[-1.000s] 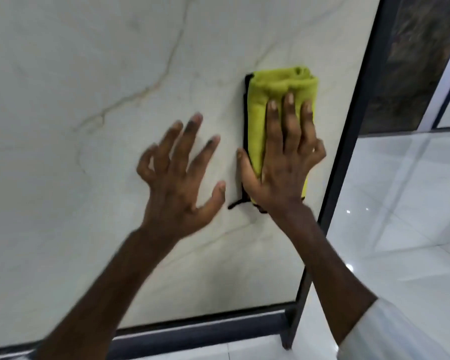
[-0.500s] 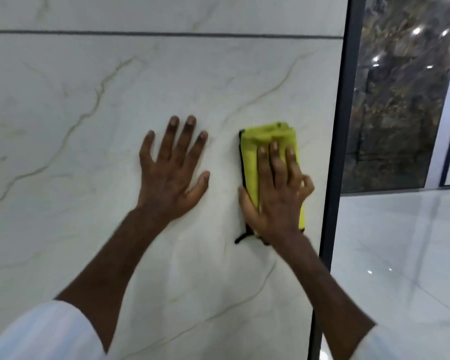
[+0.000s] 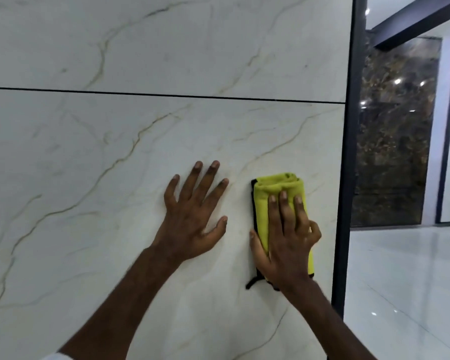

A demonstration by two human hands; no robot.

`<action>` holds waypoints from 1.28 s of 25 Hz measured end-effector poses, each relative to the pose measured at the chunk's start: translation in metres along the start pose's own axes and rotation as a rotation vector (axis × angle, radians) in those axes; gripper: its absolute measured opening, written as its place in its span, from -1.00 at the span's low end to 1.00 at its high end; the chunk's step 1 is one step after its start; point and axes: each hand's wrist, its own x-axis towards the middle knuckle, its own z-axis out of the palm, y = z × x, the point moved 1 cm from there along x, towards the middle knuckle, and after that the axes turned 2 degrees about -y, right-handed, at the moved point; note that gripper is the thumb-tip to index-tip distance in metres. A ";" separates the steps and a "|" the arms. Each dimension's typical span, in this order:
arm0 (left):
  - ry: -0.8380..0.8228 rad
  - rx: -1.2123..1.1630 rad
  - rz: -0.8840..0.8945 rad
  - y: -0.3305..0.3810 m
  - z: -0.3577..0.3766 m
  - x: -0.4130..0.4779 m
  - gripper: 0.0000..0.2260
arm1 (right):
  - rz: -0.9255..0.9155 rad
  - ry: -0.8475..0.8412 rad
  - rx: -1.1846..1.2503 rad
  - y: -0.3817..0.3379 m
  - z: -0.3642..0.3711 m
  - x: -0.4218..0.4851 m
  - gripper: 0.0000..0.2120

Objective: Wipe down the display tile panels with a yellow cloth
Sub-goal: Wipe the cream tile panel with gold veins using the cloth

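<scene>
1. Yellow cloth [image 3: 278, 187]: folded into an upright pad and lying flat against the lower tile panel [image 3: 89, 178], near that panel's right edge. A black edging [image 3: 253, 203] runs down the cloth's left side, with a loose black end showing below the palm.
2. Right hand [image 3: 289, 240]: presses on the cloth. Three fingers lie straight and close together on the fabric, the little finger is bent at the cloth's right edge, and the thumb lies along the left edge.
3. Left hand [image 3: 192, 224]: palm flat on the same panel, just left of the cloth and not touching it. Fingers are spread wide and hold nothing.
4. Upper tile panel [image 3: 166, 42]: sits above the lower one, separated from it by a thin dark joint [image 3: 166, 95]. Both panels are pale with fine brownish veins.
5. Dark frame [image 3: 348, 152]: upright, bordering the panels on the right, just beside the cloth.
6. Beyond the frame: a dark marbled panel [image 3: 395, 139] and a glossy pale floor [image 3: 400, 281].
</scene>
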 end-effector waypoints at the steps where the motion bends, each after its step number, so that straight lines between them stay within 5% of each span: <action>1: 0.023 0.016 0.027 -0.007 -0.010 0.006 -0.41 | -0.005 -0.004 0.015 -0.006 -0.001 0.023 -0.25; 7: 0.002 0.129 -0.089 -0.071 -0.035 0.056 -0.39 | 0.005 -0.044 0.033 -0.032 -0.011 0.215 -0.25; 16: -0.044 0.123 -0.036 -0.081 -0.009 0.006 -0.35 | -0.011 -0.020 -0.013 -0.054 0.009 -0.007 -0.29; 25: -0.006 0.087 -0.040 -0.079 -0.008 0.001 -0.39 | -0.014 0.014 0.007 -0.067 -0.002 0.183 -0.25; 32: -0.112 -0.063 -0.083 -0.015 0.000 -0.157 -0.33 | 0.006 0.009 -0.016 -0.083 0.015 -0.007 -0.30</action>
